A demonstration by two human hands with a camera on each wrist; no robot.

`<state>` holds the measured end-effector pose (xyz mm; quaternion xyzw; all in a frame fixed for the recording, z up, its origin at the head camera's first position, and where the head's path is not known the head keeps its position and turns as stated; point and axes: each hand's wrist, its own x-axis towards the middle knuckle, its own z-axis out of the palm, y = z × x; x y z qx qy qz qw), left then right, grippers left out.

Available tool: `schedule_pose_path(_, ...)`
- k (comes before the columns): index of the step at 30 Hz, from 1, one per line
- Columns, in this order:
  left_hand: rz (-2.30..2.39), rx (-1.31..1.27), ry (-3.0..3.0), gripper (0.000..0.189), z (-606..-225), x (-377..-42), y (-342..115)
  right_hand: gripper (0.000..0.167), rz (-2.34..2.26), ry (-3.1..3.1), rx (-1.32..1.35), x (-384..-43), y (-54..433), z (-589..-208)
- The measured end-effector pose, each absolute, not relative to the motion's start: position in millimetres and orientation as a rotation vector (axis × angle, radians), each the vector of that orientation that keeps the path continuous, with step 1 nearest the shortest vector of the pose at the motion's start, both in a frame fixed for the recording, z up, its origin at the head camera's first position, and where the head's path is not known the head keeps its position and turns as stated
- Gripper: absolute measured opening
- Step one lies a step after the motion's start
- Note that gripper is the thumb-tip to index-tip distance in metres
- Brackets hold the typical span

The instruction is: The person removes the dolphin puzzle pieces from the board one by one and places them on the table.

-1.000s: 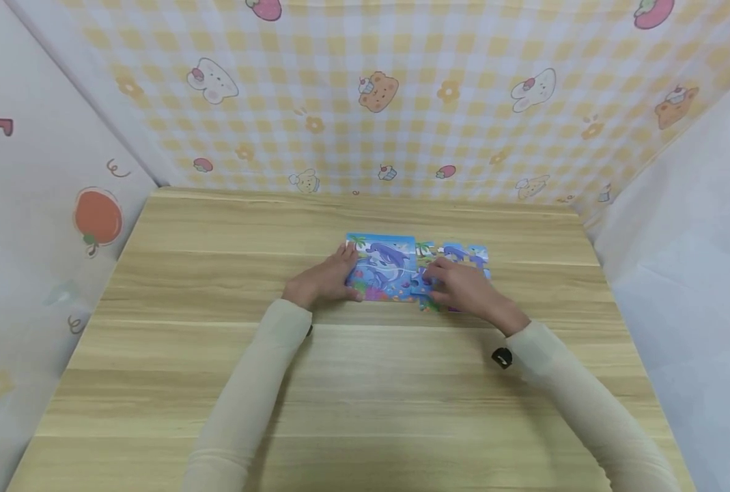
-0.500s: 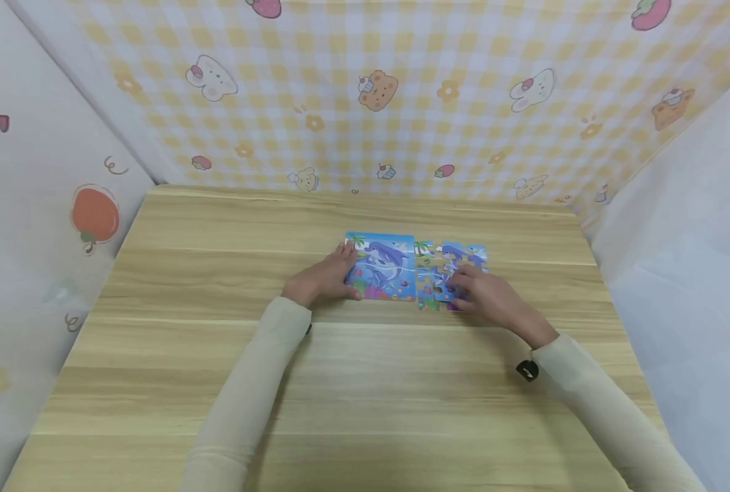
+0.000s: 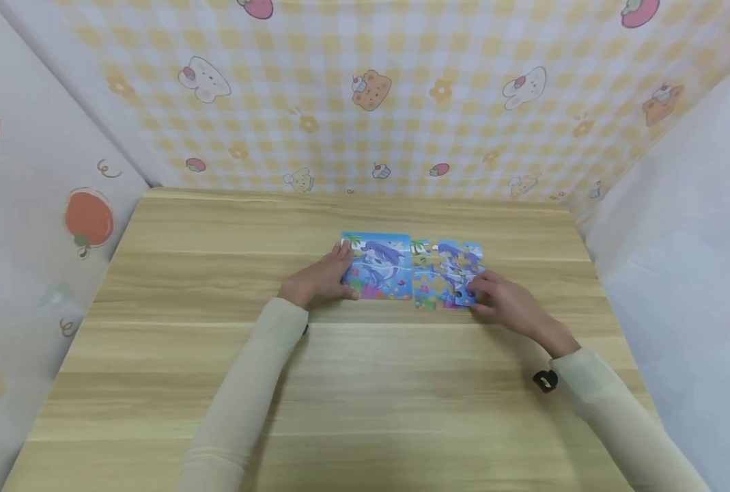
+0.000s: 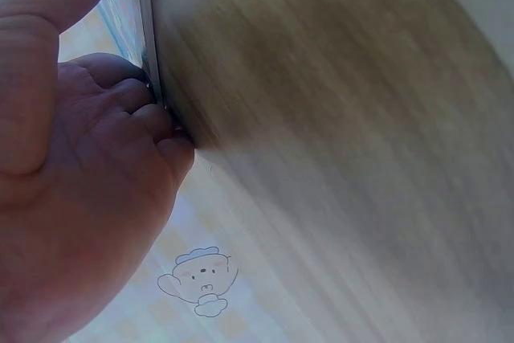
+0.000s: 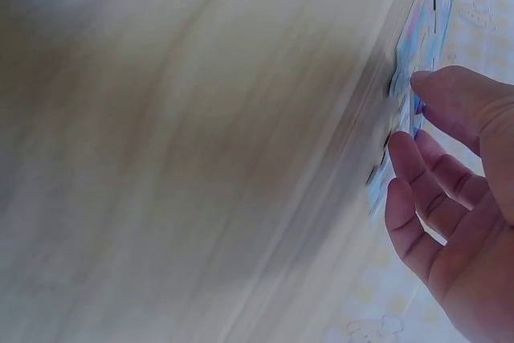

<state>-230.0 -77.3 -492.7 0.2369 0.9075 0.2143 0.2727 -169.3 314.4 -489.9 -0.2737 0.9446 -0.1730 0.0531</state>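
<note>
A flat dolphin picture board (image 3: 377,267) lies toward the back of the table. My left hand (image 3: 318,279) steadies its left side, thumb at the near corner and fingers along the edge. The left wrist view shows those fingers curled against the board's thin edge (image 4: 149,38). Right beside the board is a partly assembled dolphin jigsaw puzzle (image 3: 447,247), with bare gaps in its middle. My right hand (image 3: 512,304) pinches a blue puzzle piece (image 3: 463,295) between thumb and fingers, over the puzzle's near right part. The other fingers (image 5: 414,230) of that hand are loosely bent.
The wooden table (image 3: 389,396) extends in front of and around the puzzle. A checked, cartoon-printed cloth (image 3: 315,82) stands along the back edge, with white cloth (image 3: 696,205) at the right side. A black wrist camera (image 3: 545,380) hangs below the right sleeve.
My right hand has carried the puzzle piece rightward, from beside the picture board across to the puzzle's near right part. My left hand stays at the board's left edge.
</note>
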Motion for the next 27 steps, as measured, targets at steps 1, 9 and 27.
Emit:
schedule_pose_path(1,0.576,0.642,2.443,0.104,-493,-231,-77,0.033,-0.524,2.872,-0.816,-168,317,-490)
schedule_pose_path(9,0.564,0.647,2.451,0.104,-495,-230,-80,0.033,-0.517,2.874,-0.723,-163,334,-492)
schedule_pose_path(27,0.687,0.667,2.511,0.085,-495,-225,-88,0.027,-0.585,2.879,-0.642,-164,331,-491)
